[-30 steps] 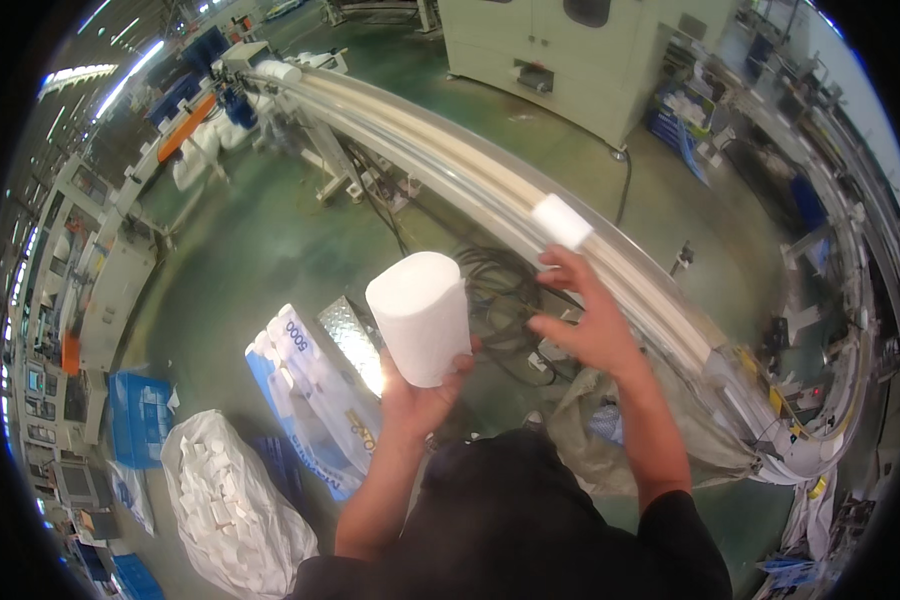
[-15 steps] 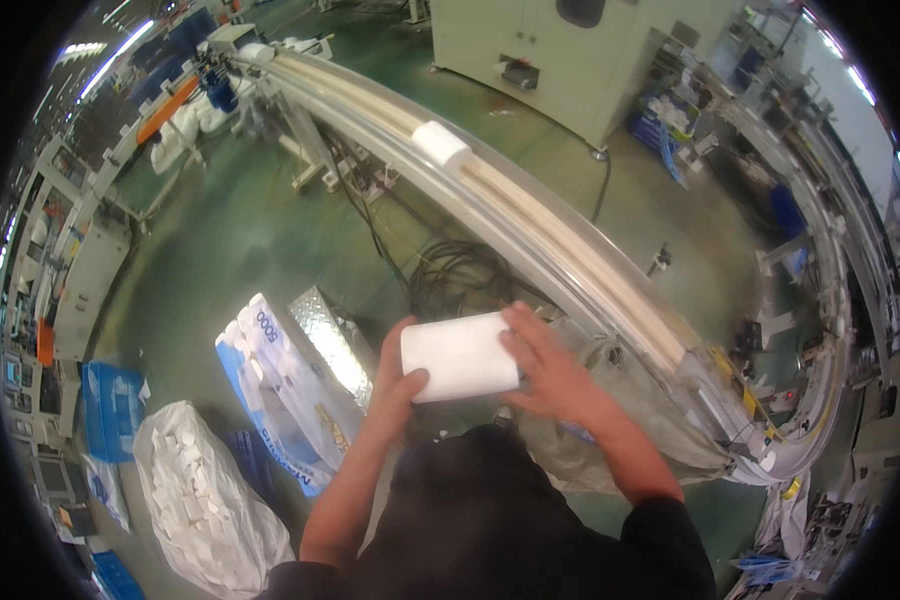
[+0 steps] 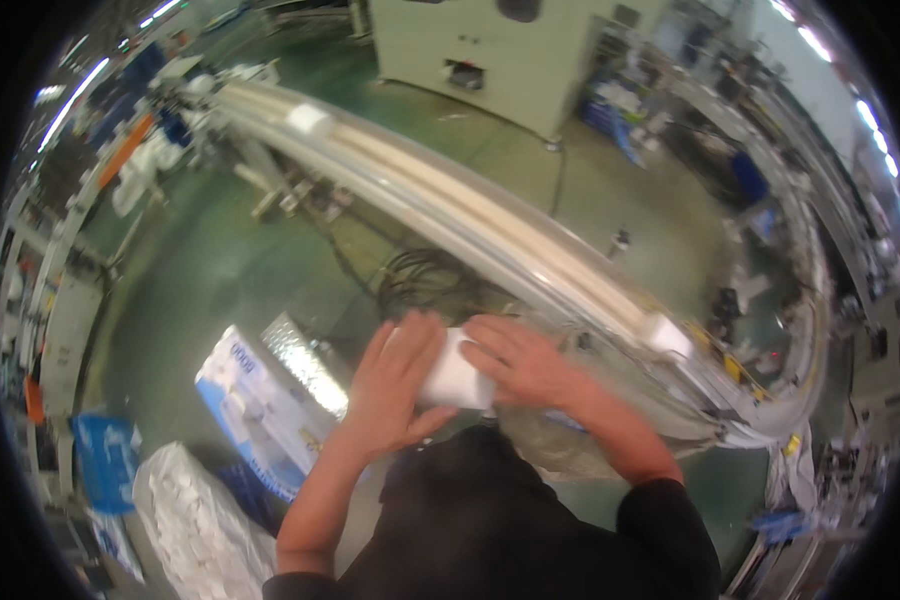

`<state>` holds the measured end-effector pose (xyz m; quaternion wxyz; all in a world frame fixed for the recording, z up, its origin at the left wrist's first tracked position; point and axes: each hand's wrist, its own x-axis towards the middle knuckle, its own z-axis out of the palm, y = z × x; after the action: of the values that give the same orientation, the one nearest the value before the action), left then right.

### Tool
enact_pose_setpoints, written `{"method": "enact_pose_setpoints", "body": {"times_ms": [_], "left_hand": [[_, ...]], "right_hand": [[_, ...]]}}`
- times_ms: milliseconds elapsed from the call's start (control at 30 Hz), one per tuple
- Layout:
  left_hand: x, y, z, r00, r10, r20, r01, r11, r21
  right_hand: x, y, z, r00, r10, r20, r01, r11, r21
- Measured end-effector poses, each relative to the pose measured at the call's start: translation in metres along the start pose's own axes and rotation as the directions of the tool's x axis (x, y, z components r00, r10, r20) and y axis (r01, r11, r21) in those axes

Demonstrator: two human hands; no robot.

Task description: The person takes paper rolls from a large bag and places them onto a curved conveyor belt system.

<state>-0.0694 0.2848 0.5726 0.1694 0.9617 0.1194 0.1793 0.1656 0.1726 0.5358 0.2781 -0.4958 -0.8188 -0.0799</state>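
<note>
A white paper roll (image 3: 459, 382) is in front of my body, between my two hands. My left hand (image 3: 398, 375) lies across its left part, with the fingers over the top and the thumb spread along the near side. My right hand (image 3: 525, 365) bends its fingers over the roll's upper right side. Both hands are a little blurred, and together they cover much of the roll. A long conveyor (image 3: 470, 215) runs just beyond them. It carries a second white roll (image 3: 308, 119) at the far left and a third white roll (image 3: 668, 336) at the near right.
On the left floor lie a blue-and-white printed plastic bag (image 3: 255, 415), a shiny silver panel (image 3: 306, 362) and a translucent sack (image 3: 195, 525) of white pieces. A blue bin (image 3: 107, 465) stands farther left. Coiled cables (image 3: 425, 280) lie under the conveyor; a pale machine cabinet (image 3: 470, 60) is behind it.
My left hand has shifted from the roll's left end to across it, and the roll has turned. One conveyor roll is farther left; another now shows at the near right. The view has shifted.
</note>
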Motion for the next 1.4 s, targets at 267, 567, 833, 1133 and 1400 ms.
{"method": "enact_pose_setpoints", "body": {"times_ms": [267,567,833,1133,1400], "left_hand": [[-0.059,-0.047,0.008,0.473,-0.643,-0.602,0.33,0.763,-0.556],[-0.142,-0.052,0.095,0.453,-0.88,-0.143,0.474,0.374,-0.797],[-0.175,-0.052,0.1,0.386,-0.909,-0.159,0.463,0.34,-0.819],[-0.215,-0.101,0.193,0.428,-0.9,-0.084,0.631,0.364,-0.685],[-0.481,-0.171,0.362,0.388,-0.825,0.411,0.921,0.348,-0.173]], "right_hand": [[-0.042,0.032,0.017,0.647,0.762,0.001,-0.691,0.586,0.424],[-0.163,0.141,0.025,-0.157,0.969,0.191,-0.287,-0.23,0.93],[-0.209,0.2,0.043,-0.282,0.849,0.446,-0.637,-0.514,0.575],[-0.188,0.195,0.09,-0.082,0.979,-0.188,-0.935,-0.01,0.355],[-0.082,0.033,0.167,0.508,0.807,0.3,-0.849,0.411,0.332]]}}
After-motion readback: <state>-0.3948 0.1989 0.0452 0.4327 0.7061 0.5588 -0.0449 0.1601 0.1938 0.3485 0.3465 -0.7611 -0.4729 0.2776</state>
